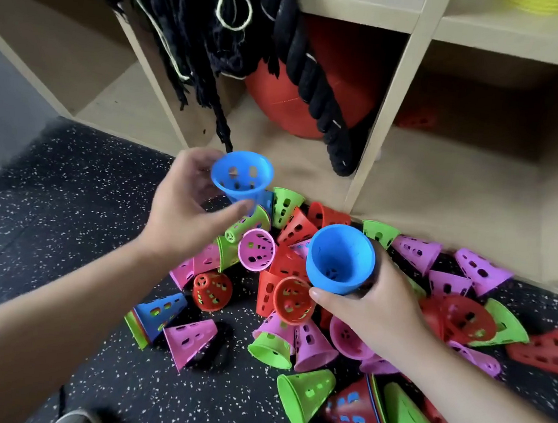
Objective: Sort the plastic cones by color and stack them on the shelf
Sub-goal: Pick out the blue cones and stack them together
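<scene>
Head view: above the mixed cone pile (284,280) on the floor, left hand (184,211) fingers curl round a blue cone (241,176); right hand (377,308) grips a second blue cone (339,259). Blue-gathering step, I'd judge; next, nest them, axes aligned.

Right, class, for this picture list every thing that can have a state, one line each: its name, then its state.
Upper blue cone: held up, mouth toward camera.
Lower blue cone: held over the pile, mouth toward camera.
Left hand: grips the upper one.
Right hand: grips the lower one.
Cone pile: unsorted, colours mixed, mostly tipped over on the floor.
Red ball: resting in a shelf compartment.
Black rope: hanging down.
</scene>
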Tool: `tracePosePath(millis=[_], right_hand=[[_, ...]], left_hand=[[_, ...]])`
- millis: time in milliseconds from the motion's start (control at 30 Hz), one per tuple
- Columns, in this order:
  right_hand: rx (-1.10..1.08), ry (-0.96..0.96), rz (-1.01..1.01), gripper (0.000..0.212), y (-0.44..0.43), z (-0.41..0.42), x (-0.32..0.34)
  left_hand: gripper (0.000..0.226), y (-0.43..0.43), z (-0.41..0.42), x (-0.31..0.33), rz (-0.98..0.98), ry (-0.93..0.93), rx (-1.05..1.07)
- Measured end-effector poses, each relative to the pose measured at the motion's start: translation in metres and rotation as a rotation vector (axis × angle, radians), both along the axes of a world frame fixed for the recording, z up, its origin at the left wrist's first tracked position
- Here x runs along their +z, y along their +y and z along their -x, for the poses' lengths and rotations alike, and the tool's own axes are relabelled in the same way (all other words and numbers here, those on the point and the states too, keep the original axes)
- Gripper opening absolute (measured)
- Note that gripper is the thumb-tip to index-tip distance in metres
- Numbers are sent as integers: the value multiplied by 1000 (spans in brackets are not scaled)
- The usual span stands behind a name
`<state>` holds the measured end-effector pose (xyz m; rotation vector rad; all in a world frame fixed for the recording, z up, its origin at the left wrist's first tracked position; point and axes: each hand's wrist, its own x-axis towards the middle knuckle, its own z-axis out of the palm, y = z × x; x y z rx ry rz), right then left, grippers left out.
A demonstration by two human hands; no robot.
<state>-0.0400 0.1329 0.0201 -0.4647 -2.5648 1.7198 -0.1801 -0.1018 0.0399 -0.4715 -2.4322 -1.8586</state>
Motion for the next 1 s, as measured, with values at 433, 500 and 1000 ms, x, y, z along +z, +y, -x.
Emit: tracePosePath(millis=[433,500,1000], right_hand=[[-2,-46,5,68,-4,-16,-19],[-8,-61,17,71,-3,-14,-24],[8,-25,-42,58,2,-2,-18]], left_hand=[[65,51,-67,11,-146,53,-210],[66,52,-70,7,-102,35,-289],[75,45,-52,-17,304,241,-453]])
